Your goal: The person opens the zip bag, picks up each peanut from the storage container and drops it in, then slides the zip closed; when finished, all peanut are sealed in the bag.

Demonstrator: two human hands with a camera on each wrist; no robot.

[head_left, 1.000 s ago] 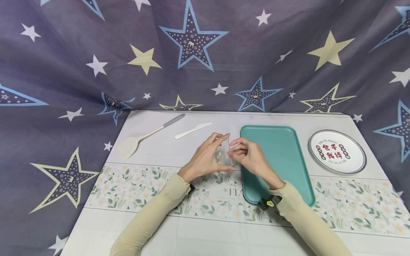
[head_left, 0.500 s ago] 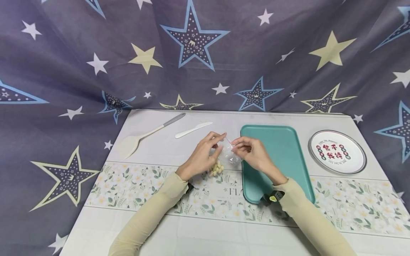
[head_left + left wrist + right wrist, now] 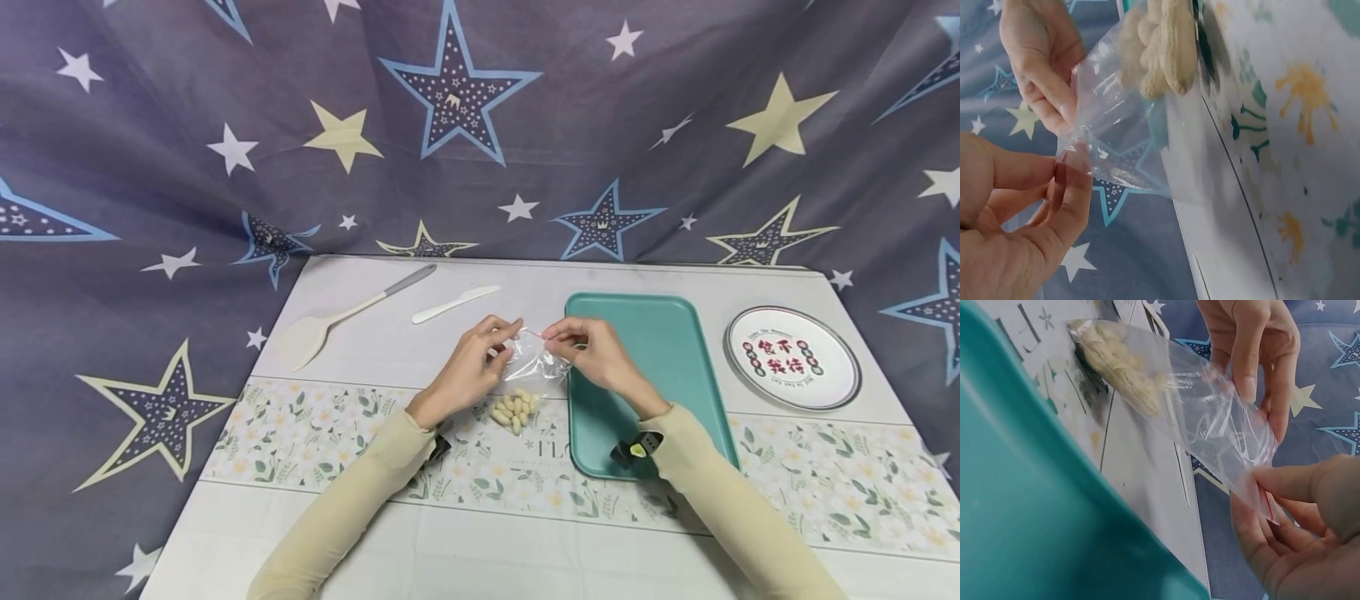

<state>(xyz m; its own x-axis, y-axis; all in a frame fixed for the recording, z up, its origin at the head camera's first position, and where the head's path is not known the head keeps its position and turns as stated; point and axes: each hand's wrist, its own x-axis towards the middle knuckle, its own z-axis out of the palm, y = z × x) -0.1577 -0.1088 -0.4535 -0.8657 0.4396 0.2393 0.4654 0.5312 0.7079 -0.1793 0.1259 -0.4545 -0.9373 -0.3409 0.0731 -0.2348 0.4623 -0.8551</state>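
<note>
A clear zip bag (image 3: 536, 365) hangs between both hands, its red-edged top uppermost. Unshelled peanuts (image 3: 514, 410) lie bunched in its bottom corner, also plain in the right wrist view as tan peanuts (image 3: 1119, 365). The left hand (image 3: 474, 360) pinches one top corner between thumb and fingers; in the left wrist view this left hand (image 3: 1035, 206) is close to the camera. At the other top corner, the right hand (image 3: 596, 357) pinches the bag's edge, with the red strip showing beside its thumb in the right wrist view (image 3: 1310, 519).
Right of the bag lies a teal tray (image 3: 645, 400), partly under the right forearm. A white plate (image 3: 791, 392) with red lettering is farther right. A cream spatula (image 3: 307, 340) and a white plastic knife (image 3: 453, 305) lie at the back left. A starry curtain (image 3: 480, 200) hangs behind.
The bag has turned from near the left palm to hang down, and the peanuts have come into view at its bottom. Both hands now pinch its top corners.
</note>
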